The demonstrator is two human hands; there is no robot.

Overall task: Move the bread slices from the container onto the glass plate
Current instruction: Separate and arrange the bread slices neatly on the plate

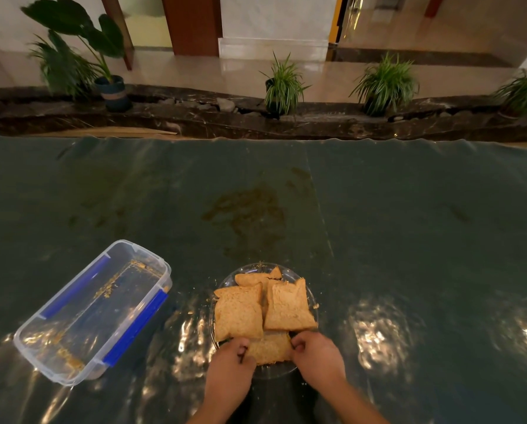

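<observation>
Both hands (274, 356) pinch nearest bread slice (268, 347) between them on glass plate (289, 272).

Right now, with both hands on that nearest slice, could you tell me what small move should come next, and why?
Probably lower the nearest slice onto the glass plate and let go. Both the left hand and right hand pinch its ends, and the container holds only crumbs.

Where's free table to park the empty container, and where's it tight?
Free: the sheet right of the glass plate, and the wide stretch beyond the plate toward the far table edge, though stained. A narrower strip lies between the container and plate. Crowded: the plate, covered with bread slices, left hand and right hand at its near rim.
</observation>
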